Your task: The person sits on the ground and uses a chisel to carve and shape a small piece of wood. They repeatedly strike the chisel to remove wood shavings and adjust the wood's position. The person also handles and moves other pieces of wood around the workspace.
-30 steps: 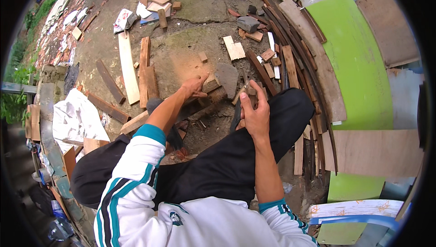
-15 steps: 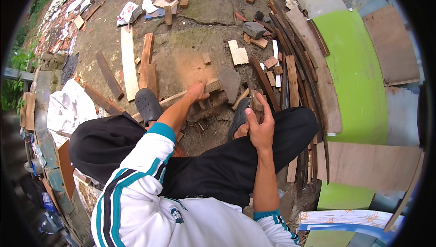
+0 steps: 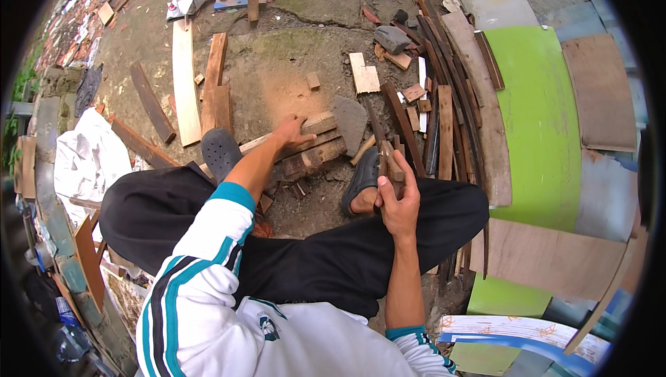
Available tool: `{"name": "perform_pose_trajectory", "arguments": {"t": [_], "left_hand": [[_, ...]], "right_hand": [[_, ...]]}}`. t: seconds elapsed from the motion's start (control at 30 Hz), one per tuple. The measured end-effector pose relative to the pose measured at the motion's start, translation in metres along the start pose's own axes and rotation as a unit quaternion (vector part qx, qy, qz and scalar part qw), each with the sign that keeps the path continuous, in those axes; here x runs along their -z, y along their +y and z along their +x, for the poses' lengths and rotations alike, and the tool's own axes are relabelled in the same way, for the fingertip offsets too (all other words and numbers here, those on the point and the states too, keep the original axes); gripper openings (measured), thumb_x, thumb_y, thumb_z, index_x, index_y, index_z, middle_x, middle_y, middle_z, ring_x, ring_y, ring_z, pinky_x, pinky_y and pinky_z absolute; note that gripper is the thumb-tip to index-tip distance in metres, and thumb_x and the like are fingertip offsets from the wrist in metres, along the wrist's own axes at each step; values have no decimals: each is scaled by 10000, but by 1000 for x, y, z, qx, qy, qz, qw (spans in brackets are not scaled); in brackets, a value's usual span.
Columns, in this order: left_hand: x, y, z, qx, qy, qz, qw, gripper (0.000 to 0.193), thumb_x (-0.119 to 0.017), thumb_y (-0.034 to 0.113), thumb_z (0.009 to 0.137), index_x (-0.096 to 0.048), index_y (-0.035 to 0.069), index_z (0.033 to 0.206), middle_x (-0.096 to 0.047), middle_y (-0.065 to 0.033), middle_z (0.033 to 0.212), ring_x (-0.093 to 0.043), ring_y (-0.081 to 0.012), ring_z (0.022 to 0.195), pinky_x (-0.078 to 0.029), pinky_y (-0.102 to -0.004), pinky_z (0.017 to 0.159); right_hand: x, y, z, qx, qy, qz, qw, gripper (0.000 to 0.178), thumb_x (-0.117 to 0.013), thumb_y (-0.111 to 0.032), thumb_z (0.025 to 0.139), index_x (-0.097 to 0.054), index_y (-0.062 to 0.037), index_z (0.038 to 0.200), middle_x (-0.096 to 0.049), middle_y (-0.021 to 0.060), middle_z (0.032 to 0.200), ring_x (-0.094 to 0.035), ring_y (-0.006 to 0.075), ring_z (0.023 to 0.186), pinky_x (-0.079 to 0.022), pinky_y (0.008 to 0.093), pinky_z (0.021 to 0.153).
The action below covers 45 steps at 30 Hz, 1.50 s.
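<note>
A long, light wooden strip [image 3: 320, 124] lies slantwise in front of me, its far end over a thicker rough wood block [image 3: 316, 158]. My left hand [image 3: 290, 135] grips this strip near that end, fingers over the far side and thumb on the near side. In my right hand [image 3: 400, 203], above my right shin, is a handsaw [image 3: 375, 124] with a wooden handle. Its dark narrow blade points away from me and is seen almost edge-on, apart from the strip. Orange-brown sawdust [image 3: 281, 96] covers the ground beyond my left hand.
Long dark wood strips [image 3: 451, 65] are heaped at the right, beside a green panel [image 3: 534, 120]. A grey stone slab [image 3: 349, 124] lies past the strip's end. Boards [image 3: 184, 86] and offcuts [image 3: 313, 81] lie ahead; a white cloth [image 3: 90, 155] is at the left.
The view has shifted slightly. My left hand's fingers have spread and resettled over the strip, a little farther from its end. My right hand keeps the saw in nearly the same place.
</note>
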State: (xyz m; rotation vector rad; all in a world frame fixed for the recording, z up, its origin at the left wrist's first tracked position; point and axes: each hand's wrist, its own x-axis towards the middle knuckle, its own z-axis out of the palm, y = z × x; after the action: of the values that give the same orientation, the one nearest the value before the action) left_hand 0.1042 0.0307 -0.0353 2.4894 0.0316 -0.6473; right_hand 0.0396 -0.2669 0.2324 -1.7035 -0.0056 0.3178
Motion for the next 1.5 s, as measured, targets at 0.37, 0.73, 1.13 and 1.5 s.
{"name": "perform_pose_trajectory", "arguments": {"t": [0.37,0.73,1.13,1.5], "left_hand": [[4,-41,-37,143,-22,-46,988,943,-601,741,883,-515,-25,1426,-611,-319,1321,-586,-449,1247,-469,-510,1050],[-2,-35,-45,152,9,-26,988,899,-567,786,873,-528,112,1468,-623,-282,1292,-582,-445,1241,-462,-529,1034],[-10,-52,-48,135,34,8,990,907,-528,805,884,-502,161,1521,-575,-266,1312,-536,-427,1252,-442,-525,1053],[-21,-69,-38,134,5,-21,991,867,-506,772,922,-501,120,1495,-582,-314,1321,-549,-456,1268,-457,-536,1044]], "right_hand": [[-10,-5,0,-25,-21,14,999,571,-638,-65,1009,-417,22,1528,-535,-43,746,-462,34,590,-402,229,526],[-5,13,-8,-44,-28,-68,996,606,-665,-115,991,-434,-17,1543,-602,-21,832,-515,48,649,-440,227,575],[-10,9,-3,-48,-76,-59,994,674,-687,-118,958,-410,-29,1566,-631,12,808,-513,81,713,-444,250,681],[-6,-4,-8,-29,-131,-93,987,672,-671,-120,941,-414,16,1547,-677,203,1289,-626,249,1203,-430,331,1048]]}}
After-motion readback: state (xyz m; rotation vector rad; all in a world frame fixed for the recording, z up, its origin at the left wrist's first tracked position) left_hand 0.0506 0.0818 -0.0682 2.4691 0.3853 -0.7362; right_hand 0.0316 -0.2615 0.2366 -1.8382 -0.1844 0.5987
